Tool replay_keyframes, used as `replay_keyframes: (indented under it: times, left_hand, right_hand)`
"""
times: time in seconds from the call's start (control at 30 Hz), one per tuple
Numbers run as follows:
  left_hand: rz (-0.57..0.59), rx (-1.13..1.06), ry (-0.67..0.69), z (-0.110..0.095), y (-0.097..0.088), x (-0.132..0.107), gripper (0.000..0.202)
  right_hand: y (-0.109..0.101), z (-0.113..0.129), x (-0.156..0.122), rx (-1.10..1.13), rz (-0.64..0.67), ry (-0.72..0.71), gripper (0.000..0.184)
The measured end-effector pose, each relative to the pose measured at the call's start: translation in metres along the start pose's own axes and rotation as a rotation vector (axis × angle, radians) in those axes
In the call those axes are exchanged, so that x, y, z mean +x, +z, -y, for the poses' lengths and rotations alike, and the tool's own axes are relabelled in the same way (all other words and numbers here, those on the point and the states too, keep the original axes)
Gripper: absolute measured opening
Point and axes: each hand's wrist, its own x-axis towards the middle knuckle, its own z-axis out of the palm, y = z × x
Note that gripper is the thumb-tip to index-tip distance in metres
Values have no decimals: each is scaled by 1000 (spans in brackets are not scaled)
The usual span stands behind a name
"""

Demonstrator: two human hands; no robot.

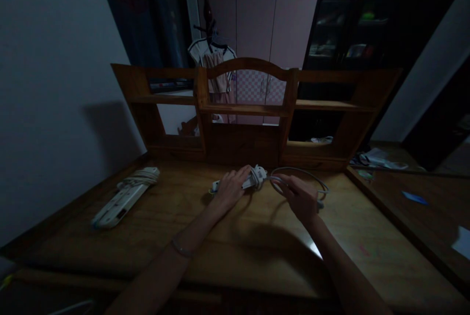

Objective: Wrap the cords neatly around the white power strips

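Observation:
My left hand (231,187) is closed over a white power strip (260,174) near the middle of the desk. Part of the strip shows on either side of the fingers, and turns of its cord wrap around the right end. In my right hand (300,196) is the grey-white cord (274,178), gripped a short way right of the strip. A loose loop of that cord arcs behind and beyond the right hand. At the left of the desk lies a second white power strip (123,202), its cord wound around the far end.
A wooden shelf unit (246,109) rises along the desk's (257,256) back edge. To the left is a bare wall (66,84). A blue packet (414,197) lies on a brown surface at the right. Clothes (216,60) hang beyond, before a pink wardrobe (257,16).

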Motion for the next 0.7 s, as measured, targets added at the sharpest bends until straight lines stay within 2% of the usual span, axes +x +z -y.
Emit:
replay_keyframes:
  times: [0.2, 0.27, 0.37, 0.47, 0.57, 0.7]
  left_hand:
    - [134, -185, 318, -42, -14, -5, 69]
    - [166, -189, 444, -55, -17, -7, 61]
    - [161, -132, 562, -68, -17, -10, 40]
    - [112, -108, 563, -68, -16, -12, 30]
    - [54, -145, 539, -62, -17, -12, 36]
    - [-49, -244, 514, -58, -21, -13, 48]
  right_hand:
    - [-12, -3, 7, 60, -299, 140, 18]
    - [-12, -3, 9, 96, -351, 158, 16]
    - [-10, -4, 11, 154, -290, 217, 17]
    - [-7, -12, 13, 186, -202, 360, 25]
    - [-6, -24, 16, 240, -156, 470, 32]
    - [-6, -35, 20, 300, -75, 536, 36]
